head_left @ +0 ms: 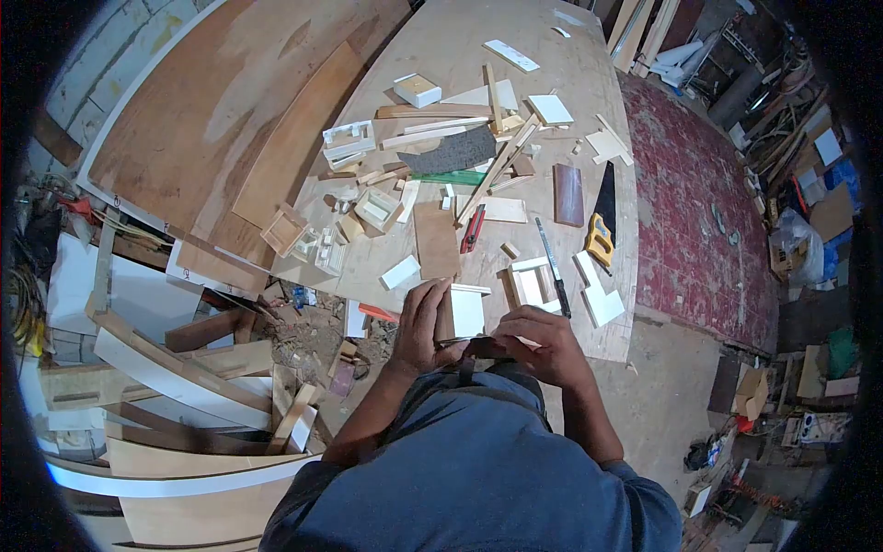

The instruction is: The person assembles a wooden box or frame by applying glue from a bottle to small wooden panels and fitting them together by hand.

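Note:
My left hand (418, 324) is wrapped round the side of a small wooden box (466, 313) with a white face, held up at the table's near edge. Beside the box's lower right corner is my right hand (544, 344), fingers curled together. A small dark piece (485, 349) shows at its fingertips; what it is I cannot make out. Just beyond the hands lie a small white-and-wood frame (535, 283), a hacksaw-like thin blade tool (553, 267), a red utility knife (474, 228) and a white block (400, 272).
On the table (598, 340) a yellow-handled handsaw (602, 230) lies to the right. Wood strips, a grey sandpaper sheet (449, 149) and several small box parts are scattered farther off. Large plywood sheets (212, 101) lean on the left, with curved offcuts below them.

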Demonstrator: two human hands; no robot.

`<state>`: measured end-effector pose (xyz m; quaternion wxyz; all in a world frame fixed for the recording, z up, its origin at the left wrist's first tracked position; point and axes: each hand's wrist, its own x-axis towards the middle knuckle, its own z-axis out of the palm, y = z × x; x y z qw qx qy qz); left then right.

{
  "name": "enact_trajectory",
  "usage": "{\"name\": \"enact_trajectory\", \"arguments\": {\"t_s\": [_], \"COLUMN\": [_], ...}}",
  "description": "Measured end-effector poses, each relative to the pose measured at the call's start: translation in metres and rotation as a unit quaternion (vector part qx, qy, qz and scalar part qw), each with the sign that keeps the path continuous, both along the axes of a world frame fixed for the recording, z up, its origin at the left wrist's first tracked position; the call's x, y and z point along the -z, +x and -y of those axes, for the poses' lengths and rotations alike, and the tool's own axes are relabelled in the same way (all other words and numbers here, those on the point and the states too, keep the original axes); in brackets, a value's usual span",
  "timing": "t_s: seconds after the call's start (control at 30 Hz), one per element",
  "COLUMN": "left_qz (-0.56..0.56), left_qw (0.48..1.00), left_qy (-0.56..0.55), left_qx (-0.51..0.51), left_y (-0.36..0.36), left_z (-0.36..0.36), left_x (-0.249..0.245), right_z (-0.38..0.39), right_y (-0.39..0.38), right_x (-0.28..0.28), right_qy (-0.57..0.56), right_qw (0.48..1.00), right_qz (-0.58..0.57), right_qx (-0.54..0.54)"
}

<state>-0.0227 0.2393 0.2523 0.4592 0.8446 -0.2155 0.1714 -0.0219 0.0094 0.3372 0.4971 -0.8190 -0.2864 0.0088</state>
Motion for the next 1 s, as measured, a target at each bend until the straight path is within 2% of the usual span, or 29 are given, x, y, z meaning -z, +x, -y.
{"name": "enact_trajectory", "arguments": {"t_s": [0.2,0.37,0.43,0.6,0.7,0.77,0.83,1.0], "left_qz": [0.009,0.002,-0.005,-0.025,-0.06,-0.117,-0.137,-0.198], "left_qw": [0.999,1.0,1.0,0.999,0.997,0.988,0.982,0.96], "left_qy": [0.033,0.012,-0.005,-0.035,-0.049,-0.079,-0.096,-0.127], "left_qx": [0.001,0.001,0.0,-0.007,0.009,0.068,0.09,0.154], "left_y": [0.002,0.003,0.004,0.004,0.003,0.004,0.003,0.005], "left_z": [0.001,0.004,0.004,0.003,0.002,-0.001,-0.003,-0.005], "left_x": [0.0,-0.001,-0.001,-0.002,-0.005,-0.006,-0.007,-0.009], "right_z": [0.006,0.01,0.01,0.012,0.006,0.005,0.007,0.009], "right_y": [0.0,0.0,0.0,0.002,0.004,0.007,0.011,0.027], "right_x": [0.0,-0.002,-0.003,0.001,-0.002,0.0,0.008,0.009], "right_qy": [-0.006,-0.004,0.029,0.049,0.058,0.067,0.134,0.136], "right_qw": [1.0,0.999,0.998,0.997,0.997,0.997,0.987,0.983], "right_qz": [0.013,0.031,0.0,-0.008,-0.007,-0.012,-0.09,-0.108], "right_qx": [0.011,0.022,0.061,0.057,0.042,0.034,0.012,-0.064]}}
